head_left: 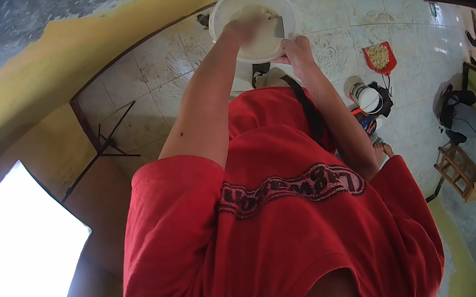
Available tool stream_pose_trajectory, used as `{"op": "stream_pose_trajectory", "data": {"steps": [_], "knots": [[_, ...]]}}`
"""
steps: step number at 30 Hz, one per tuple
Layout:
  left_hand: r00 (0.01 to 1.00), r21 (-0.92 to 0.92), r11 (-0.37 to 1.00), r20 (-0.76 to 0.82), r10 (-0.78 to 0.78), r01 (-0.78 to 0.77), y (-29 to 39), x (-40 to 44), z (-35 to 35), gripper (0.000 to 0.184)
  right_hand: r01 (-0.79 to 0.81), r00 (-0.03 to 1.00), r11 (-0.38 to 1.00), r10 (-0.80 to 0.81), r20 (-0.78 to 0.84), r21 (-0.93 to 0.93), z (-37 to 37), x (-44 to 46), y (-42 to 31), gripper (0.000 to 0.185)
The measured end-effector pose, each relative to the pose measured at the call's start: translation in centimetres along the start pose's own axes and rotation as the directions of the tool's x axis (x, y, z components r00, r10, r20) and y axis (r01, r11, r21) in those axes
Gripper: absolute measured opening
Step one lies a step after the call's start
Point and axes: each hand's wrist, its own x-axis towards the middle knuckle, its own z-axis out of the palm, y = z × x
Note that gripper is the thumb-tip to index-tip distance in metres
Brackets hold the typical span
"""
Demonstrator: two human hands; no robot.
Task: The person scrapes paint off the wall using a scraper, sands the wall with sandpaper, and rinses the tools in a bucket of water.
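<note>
A white bucket (216, 10) with whitish, wet-looking material inside is in front of me, at the top of the view. My left hand (249, 26) reaches down into the bucket; motion blur hides its fingers. At the near right rim, my right hand (296, 52) is closed, its fingers against the bucket edge. A flat grey blade, seemingly a scraper (279, 27), extends from beside those fingers into the bucket. The right hand covers any handle. Pale lumps show near the bucket's far inner side.
To the right lie a red dustpan (382, 69) with pale pieces and a smaller white bucket (370, 100). A crouching person (465, 113) is beside a wooden stool (459, 173). At left stand a bright light panel (31, 246) and a black stand (104, 147). The floor is smeared tile (321, 8).
</note>
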Motion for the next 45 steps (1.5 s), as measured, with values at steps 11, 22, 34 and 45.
{"op": "stream_pose_trajectory", "data": {"steps": [11, 22, 34, 45], "knots": [[0.897, -0.140, 0.895, 0.205, -0.391, 0.423, 4.8, 0.9, 2.9, 0.082, 0.039, 0.989, 0.987, -0.061, -0.138, -0.156, 0.5, -0.5, -1.1, 0.017], [0.934, -0.244, 0.901, 0.079, -0.349, 0.358, 4.2, 2.7, 2.3, 0.082, 0.131, 0.982, 0.968, -0.156, -0.106, -0.214, 0.9, -1.4, -2.3, 0.017], [0.952, -0.045, 0.977, -0.217, -0.215, 0.210, 4.6, 6.5, 2.5, 0.083, 0.277, 0.896, 0.766, -0.424, -0.132, -0.580, -0.4, 1.0, -3.5, 0.030], [0.852, -0.195, 0.903, 0.452, -0.262, 0.382, 5.7, -1.6, -1.8, 0.083, 0.067, 0.997, 0.979, -0.071, -0.015, -0.190, -0.8, 1.0, -2.2, 0.021]]}}
